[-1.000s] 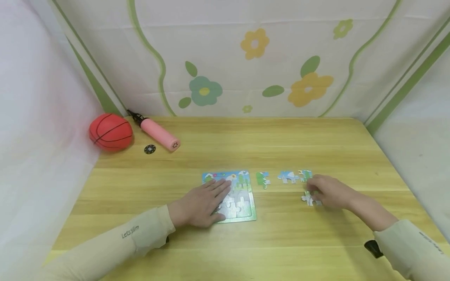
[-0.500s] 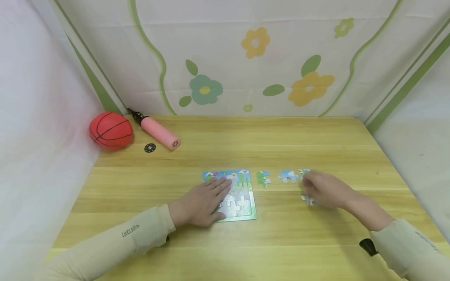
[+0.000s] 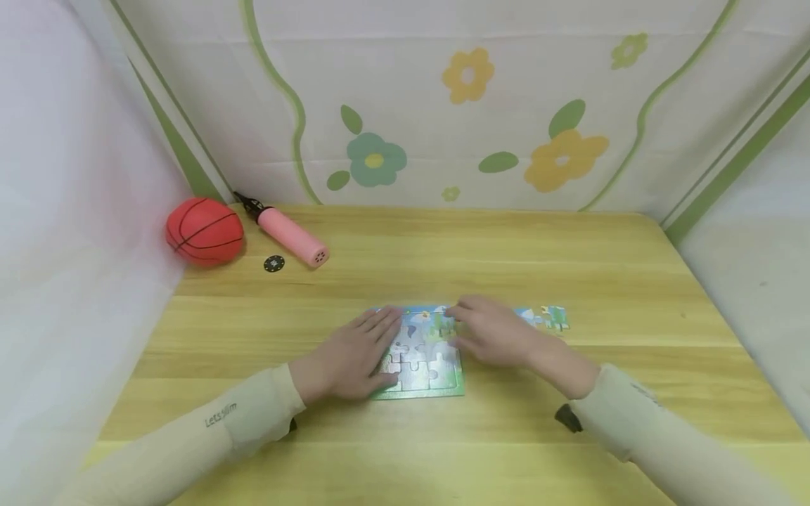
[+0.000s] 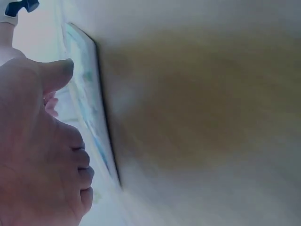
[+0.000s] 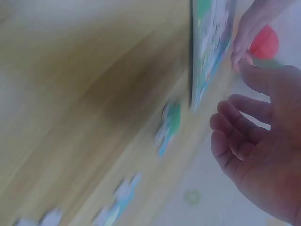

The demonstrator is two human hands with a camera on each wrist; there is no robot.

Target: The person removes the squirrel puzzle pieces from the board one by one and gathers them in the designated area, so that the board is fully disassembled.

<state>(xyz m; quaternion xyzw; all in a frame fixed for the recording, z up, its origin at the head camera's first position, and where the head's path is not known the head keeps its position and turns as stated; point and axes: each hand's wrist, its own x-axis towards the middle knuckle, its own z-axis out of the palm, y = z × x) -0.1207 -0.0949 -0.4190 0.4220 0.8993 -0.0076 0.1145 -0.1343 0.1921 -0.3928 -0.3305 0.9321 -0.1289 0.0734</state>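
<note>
A jigsaw puzzle board (image 3: 420,380) with a grey animal picture and a green border lies on the table, most of its pieces set in. My left hand (image 3: 348,355) rests across its left side, fingers straight and thumb over the lower left. At the upper right edge my right hand (image 3: 496,334) touches the board with fingertips and thumb apart. The right wrist view shows loosely bent fingers (image 5: 235,136) with nothing visible between them. Loose jigsaw pieces lie to the right: a green one (image 5: 171,122), a blue-and-white one (image 5: 120,200) and one with trees (image 3: 557,318).
White knobs of another jigsaw piece (image 5: 49,217) show near the bottom left of the right wrist view. At the back left of the wooden table (image 3: 443,260) lie a red ball (image 3: 204,232), a pink hand pump (image 3: 292,235) and a black round chip (image 3: 274,263). A flowered curtain (image 3: 411,84) hangs behind.
My right hand has moved left from the loose pieces to the board's right edge. My left hand has slid slightly left, uncovering more of the picture.
</note>
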